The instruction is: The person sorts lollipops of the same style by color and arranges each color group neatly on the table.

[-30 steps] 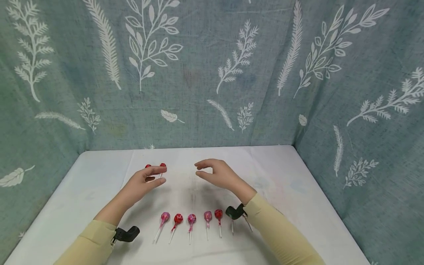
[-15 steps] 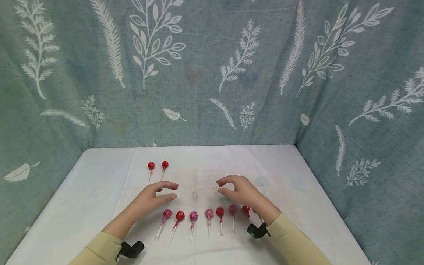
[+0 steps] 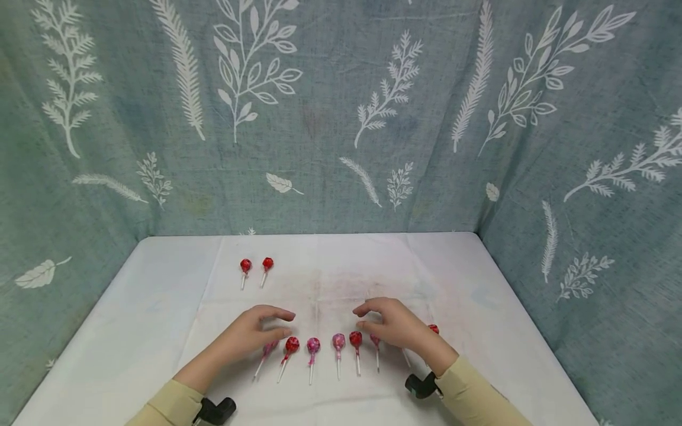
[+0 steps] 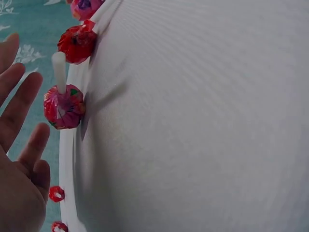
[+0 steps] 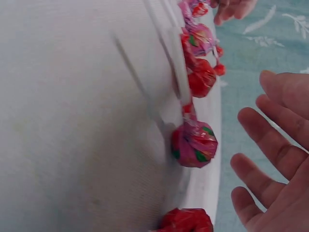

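Note:
Wrapped lollipops lie in a row on the white table, among them a red one [image 3: 291, 344], a purple-pink one [image 3: 313, 344] and a light pink one [image 3: 338, 341]. My left hand [image 3: 253, 332] hovers at the row's left end, covering part of a pink lollipop [image 4: 64, 107]; its loosely bent fingers hold nothing. Over the right part of the row is my right hand [image 3: 396, 324], fingers relaxed, thumb apart from them. It partly hides another pink lollipop [image 5: 195, 144]. Beyond my right wrist a red lollipop head [image 3: 434, 328] peeks out.
Two red lollipops, a left one [image 3: 245, 264] and a right one [image 3: 267, 262], lie farther back on the white table [image 3: 453, 278]. A green leaf-patterned cloth [image 3: 319, 118] stands behind the table and along both sides.
Both hands have drawn back toward the near row, the right one also shifting rightward. The two far red lollipops, partly covered by the left hand before, now show fully.

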The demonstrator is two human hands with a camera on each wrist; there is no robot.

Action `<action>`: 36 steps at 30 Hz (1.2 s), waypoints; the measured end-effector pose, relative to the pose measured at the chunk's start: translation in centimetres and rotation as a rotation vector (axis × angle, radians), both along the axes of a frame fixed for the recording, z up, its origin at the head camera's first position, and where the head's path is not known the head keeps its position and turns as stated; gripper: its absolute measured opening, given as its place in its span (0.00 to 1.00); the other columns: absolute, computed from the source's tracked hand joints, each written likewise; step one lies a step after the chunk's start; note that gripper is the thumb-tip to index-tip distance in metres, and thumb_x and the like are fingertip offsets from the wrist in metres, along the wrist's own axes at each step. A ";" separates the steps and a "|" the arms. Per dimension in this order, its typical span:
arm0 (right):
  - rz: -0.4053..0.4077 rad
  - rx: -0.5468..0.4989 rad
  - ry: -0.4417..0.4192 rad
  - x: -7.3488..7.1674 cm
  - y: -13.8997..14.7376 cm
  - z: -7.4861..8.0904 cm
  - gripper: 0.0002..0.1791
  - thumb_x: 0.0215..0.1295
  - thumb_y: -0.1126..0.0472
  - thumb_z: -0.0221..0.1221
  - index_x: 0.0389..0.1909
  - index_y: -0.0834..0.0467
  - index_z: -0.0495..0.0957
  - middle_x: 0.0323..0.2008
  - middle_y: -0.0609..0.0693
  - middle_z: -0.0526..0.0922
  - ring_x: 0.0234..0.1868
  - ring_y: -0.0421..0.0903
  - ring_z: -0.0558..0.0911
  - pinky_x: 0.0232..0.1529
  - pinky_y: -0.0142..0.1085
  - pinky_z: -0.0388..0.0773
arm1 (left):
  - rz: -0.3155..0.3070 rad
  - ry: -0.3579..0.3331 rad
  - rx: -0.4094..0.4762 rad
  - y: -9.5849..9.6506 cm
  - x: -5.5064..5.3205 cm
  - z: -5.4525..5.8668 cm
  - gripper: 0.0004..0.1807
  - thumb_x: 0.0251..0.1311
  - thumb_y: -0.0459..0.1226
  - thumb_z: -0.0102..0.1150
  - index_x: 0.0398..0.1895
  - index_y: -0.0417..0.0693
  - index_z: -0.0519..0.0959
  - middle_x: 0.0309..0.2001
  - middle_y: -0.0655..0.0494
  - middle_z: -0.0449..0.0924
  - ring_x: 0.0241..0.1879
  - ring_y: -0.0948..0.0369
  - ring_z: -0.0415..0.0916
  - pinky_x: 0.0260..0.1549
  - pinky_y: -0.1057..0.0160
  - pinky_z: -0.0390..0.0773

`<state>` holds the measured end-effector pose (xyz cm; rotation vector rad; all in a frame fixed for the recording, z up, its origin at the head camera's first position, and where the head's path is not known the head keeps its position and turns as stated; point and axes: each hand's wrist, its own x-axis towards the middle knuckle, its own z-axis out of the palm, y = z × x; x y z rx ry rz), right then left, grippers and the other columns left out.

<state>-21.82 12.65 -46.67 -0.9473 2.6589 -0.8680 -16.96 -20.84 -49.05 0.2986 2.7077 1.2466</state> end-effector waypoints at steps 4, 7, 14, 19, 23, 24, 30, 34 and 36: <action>0.012 0.035 0.011 0.1 -0.2 -0.4 0.16 0.59 0.45 0.57 0.47 0.43 0.78 0.45 0.32 0.77 0.59 0.41 0.70 0.58 0.44 0.68 | -0.058 0.040 -0.027 0.0 0.0 0.0 0.22 0.47 0.58 0.62 0.46 0.66 0.79 0.45 0.78 0.75 0.56 0.65 0.67 0.55 0.52 0.67; 0.036 0.043 0.017 0.2 -0.4 -0.6 0.15 0.59 0.47 0.58 0.47 0.43 0.78 0.45 0.33 0.77 0.56 0.40 0.72 0.55 0.41 0.70 | -0.081 0.036 -0.035 0.0 -0.2 0.0 0.22 0.47 0.57 0.62 0.47 0.67 0.78 0.45 0.79 0.75 0.55 0.66 0.67 0.55 0.51 0.67; 0.088 0.094 0.039 0.5 -0.7 -1.3 0.17 0.57 0.46 0.59 0.47 0.45 0.79 0.41 0.35 0.78 0.34 0.36 0.74 0.38 0.30 0.71 | -0.134 0.048 -0.077 0.2 -0.4 -0.6 0.22 0.45 0.59 0.61 0.46 0.67 0.78 0.44 0.78 0.75 0.53 0.64 0.69 0.53 0.50 0.68; 0.091 0.125 0.041 0.6 -0.8 -1.7 0.16 0.57 0.46 0.60 0.46 0.45 0.80 0.37 0.33 0.78 0.32 0.35 0.73 0.36 0.28 0.71 | -0.122 0.082 -0.199 0.5 -0.1 -0.8 0.21 0.41 0.63 0.62 0.42 0.75 0.79 0.41 0.82 0.73 0.54 0.64 0.65 0.55 0.44 0.60; 0.110 0.132 0.073 0.6 -0.9 -1.9 0.14 0.57 0.47 0.60 0.43 0.44 0.81 0.37 0.32 0.79 0.38 0.35 0.75 0.44 0.33 0.74 | -0.123 0.097 -0.235 0.8 0.1 -0.8 0.19 0.40 0.62 0.63 0.39 0.77 0.79 0.40 0.82 0.73 0.56 0.63 0.63 0.54 0.41 0.56; 0.116 0.131 0.082 0.6 -0.9 -1.9 0.13 0.57 0.47 0.60 0.43 0.44 0.81 0.37 0.32 0.79 0.39 0.35 0.76 0.45 0.33 0.73 | -0.128 0.099 -0.242 0.8 0.1 -0.8 0.19 0.40 0.62 0.63 0.39 0.77 0.79 0.40 0.82 0.73 0.56 0.63 0.63 0.54 0.41 0.56; 0.129 0.126 0.104 0.6 -0.8 -2.0 0.12 0.57 0.47 0.59 0.41 0.44 0.81 0.32 0.32 0.78 0.28 0.33 0.72 0.32 0.26 0.69 | -0.161 0.118 -0.264 1.1 0.1 -0.9 0.16 0.42 0.60 0.63 0.38 0.76 0.80 0.38 0.83 0.74 0.55 0.63 0.64 0.52 0.42 0.56; 0.124 0.134 0.108 0.6 -0.8 -2.0 0.13 0.56 0.45 0.60 0.41 0.43 0.81 0.30 0.31 0.76 0.27 0.32 0.70 0.30 0.25 0.68 | -0.161 0.120 -0.280 1.2 0.1 -0.8 0.15 0.42 0.59 0.64 0.37 0.76 0.80 0.37 0.83 0.75 0.56 0.62 0.64 0.53 0.42 0.55; 0.124 0.137 0.114 0.6 -0.8 -2.0 0.13 0.56 0.45 0.60 0.42 0.43 0.81 0.30 0.31 0.75 0.27 0.33 0.71 0.30 0.26 0.68 | -0.156 0.116 -0.287 1.2 0.1 -0.7 0.15 0.42 0.59 0.64 0.37 0.76 0.80 0.36 0.83 0.75 0.56 0.61 0.64 0.53 0.41 0.54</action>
